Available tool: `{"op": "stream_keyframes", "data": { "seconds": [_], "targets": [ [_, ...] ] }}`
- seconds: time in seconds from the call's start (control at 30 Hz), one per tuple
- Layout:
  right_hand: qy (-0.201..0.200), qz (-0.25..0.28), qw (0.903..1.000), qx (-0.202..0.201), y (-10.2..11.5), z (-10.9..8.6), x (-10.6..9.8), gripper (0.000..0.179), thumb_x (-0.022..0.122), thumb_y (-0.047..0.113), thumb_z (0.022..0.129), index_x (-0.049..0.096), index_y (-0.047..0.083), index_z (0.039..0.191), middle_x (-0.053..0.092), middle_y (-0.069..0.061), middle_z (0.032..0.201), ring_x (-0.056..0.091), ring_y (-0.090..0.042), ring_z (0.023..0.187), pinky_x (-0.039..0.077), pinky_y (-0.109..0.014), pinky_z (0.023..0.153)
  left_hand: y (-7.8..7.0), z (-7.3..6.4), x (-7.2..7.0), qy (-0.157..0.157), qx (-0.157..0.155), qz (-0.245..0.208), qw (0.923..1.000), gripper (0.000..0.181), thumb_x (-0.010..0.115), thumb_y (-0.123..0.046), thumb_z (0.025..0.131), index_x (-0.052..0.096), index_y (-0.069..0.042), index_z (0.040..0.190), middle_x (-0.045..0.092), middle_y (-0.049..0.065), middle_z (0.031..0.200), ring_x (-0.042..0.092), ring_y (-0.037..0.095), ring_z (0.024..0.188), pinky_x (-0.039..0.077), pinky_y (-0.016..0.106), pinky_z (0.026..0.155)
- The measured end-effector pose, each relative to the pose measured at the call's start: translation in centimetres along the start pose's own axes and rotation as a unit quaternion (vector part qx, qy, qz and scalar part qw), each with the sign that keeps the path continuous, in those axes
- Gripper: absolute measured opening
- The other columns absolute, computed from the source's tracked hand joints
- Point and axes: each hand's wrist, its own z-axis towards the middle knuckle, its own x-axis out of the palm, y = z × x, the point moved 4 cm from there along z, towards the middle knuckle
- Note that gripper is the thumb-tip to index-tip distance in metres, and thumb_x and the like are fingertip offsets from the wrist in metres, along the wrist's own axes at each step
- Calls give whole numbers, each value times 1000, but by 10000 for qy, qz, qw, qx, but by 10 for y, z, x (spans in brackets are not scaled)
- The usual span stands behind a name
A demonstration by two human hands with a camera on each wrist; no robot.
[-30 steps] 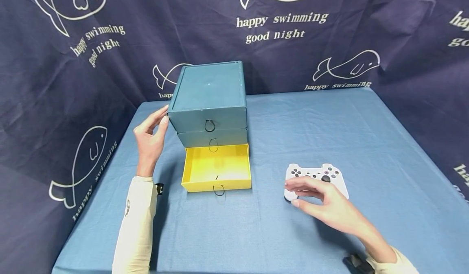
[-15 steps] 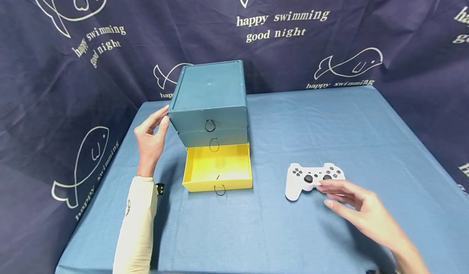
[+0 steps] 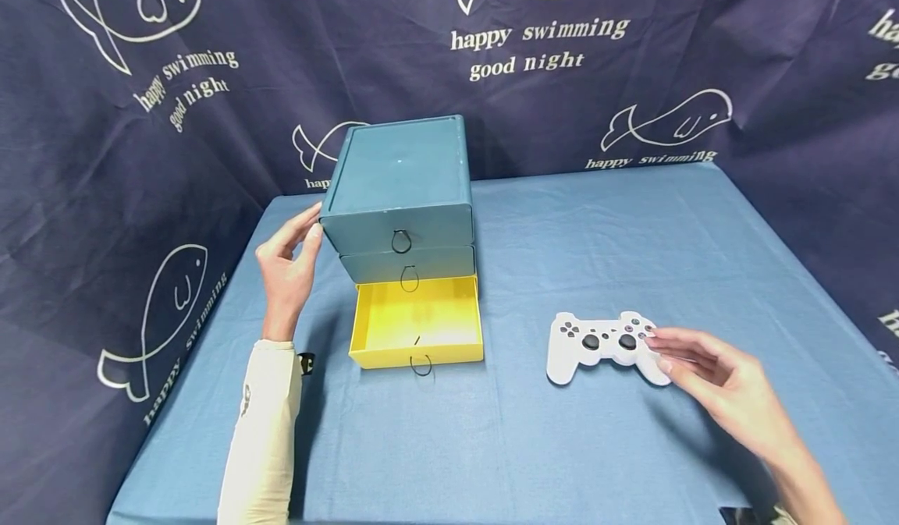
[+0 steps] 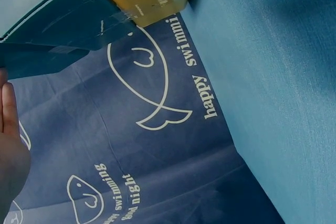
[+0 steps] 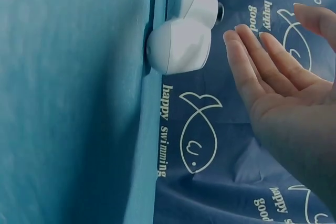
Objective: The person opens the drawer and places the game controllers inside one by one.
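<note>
A teal drawer box [image 3: 400, 166] stands at the back left of the table, its lowest drawer, a yellow one [image 3: 449, 314], pulled out. My left hand [image 3: 286, 275] rests its fingertips and thumb at the box's left front edge, with the fingers nearly straight. On the table to the right lies a white game controller [image 3: 607, 330], sticks and buttons facing up. Over its right grip hovers my right hand [image 3: 726, 384], fingers relaxed and holding nothing. The right wrist view shows these fingers [image 5: 247, 72] apart from the controller [image 5: 181, 45].
Blue cloth covers the table [image 3: 520, 439]. Behind it and at both sides hangs a dark blue curtain [image 3: 541, 119] with fish prints. Black loop pulls [image 3: 402, 241] hang on the drawer fronts. Inside the yellow drawer shows a small dark mark [image 3: 417, 340].
My right hand has moved right, from over the controller's left side to its right grip, uncovering most of it. The left hand, drawer box and controller stay in place.
</note>
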Motion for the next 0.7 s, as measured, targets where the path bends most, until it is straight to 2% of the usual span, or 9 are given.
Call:
{"op": "stream_keyframes", "data": {
  "seconds": [0.3,0.5,0.7],
  "targets": [
    [-14,-199,9997,120,-9,6,-8,35,68,-10,94,64,-7,129,74,-8,118,70,-7,107,51,-15,86,1,0,0,2,-20,1,10000,29,67,4,95,73,5,124,74,14,120,72,12,104,51,27,93],
    [-43,-325,9993,179,-18,14,-11,40,73,-8,91,64,-5,131,73,1,120,69,-3,107,50,-13,86,2,0,0,3,44,-5,10000,28,66,6,95,72,7,123,74,14,119,72,11,102,51,26,91],
    [102,-406,9985,353,-28,22,-14,44,75,-4,91,63,-2,134,71,9,120,67,1,105,49,-11,86,3,0,-1,19,47,11,10000,29,66,6,96,72,6,124,73,16,120,72,12,104,51,26,92]
  ]
}}
